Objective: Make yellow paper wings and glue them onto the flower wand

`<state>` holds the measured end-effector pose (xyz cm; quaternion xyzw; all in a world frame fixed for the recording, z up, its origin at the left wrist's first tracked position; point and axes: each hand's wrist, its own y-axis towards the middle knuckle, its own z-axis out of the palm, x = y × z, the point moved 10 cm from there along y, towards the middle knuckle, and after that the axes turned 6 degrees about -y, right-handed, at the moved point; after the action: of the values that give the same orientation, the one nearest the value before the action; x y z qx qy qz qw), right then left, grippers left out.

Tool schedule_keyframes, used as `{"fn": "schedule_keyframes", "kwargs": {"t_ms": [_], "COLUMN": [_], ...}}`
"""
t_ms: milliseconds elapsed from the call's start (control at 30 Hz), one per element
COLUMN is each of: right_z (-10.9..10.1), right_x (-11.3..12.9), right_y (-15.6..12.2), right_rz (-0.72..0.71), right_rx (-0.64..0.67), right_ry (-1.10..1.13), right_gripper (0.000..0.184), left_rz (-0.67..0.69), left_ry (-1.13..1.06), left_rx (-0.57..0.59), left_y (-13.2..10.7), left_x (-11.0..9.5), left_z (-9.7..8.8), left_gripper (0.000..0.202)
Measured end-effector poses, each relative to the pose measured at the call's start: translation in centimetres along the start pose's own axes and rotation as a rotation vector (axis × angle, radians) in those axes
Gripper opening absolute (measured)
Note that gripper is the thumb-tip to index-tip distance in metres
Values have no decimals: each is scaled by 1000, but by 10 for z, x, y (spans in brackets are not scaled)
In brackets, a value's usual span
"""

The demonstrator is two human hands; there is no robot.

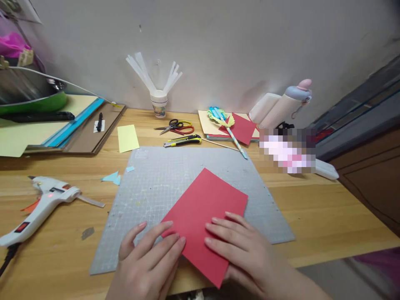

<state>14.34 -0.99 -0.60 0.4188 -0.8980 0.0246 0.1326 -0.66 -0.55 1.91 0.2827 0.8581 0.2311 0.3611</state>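
Note:
A sheet of red paper [203, 200] lies at a slant over the grey cutting mat [146, 179], its near corner reaching past the table's front edge. My left hand [150, 254] grips the paper's left edge, fingers bent on top and the thumb hidden. On the right, my right hand [240, 246] has its fingers laid across the sheet, with the thumb side at the lower right edge, partly underneath. Just beyond the mat are a yellow and black utility knife [183, 141] and scissors [171, 126].
A white hot glue gun [53, 200] with a glue stick lies left, beside blue paper scraps [112, 178]. Behind stand a paper cup [158, 104] of white sticks and a paper flower [229, 131] on coloured sheets. A yellow paper [128, 138] and a pale bottle [286, 106] are farther back.

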Motion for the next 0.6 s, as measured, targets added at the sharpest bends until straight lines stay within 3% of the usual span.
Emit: {"fn": "schedule_keyframes", "kwargs": {"t_ms": [133, 267, 333, 433, 600], "right_z": [3, -8, -8, -4, 12], "right_x": [2, -12, -24, -52, -83], "right_y": [11, 21, 29, 42, 63], "right_rz": [-4, 105, 204, 403, 547], "right_rx": [26, -8, 15, 47, 105], "right_ry": [50, 197, 264, 311, 474], "right_gripper": [35, 29, 23, 36, 38], "left_rz": [-107, -79, -142, -219, -203], "left_ry": [129, 309, 347, 358, 368], "left_rx": [85, 246, 258, 260, 217], "left_y": [-12, -20, -20, -17, -12], "left_x": [16, 31, 40, 47, 42], "left_z": [-4, -4, -6, -4, -4], "left_gripper": [18, 27, 29, 28, 32]}}
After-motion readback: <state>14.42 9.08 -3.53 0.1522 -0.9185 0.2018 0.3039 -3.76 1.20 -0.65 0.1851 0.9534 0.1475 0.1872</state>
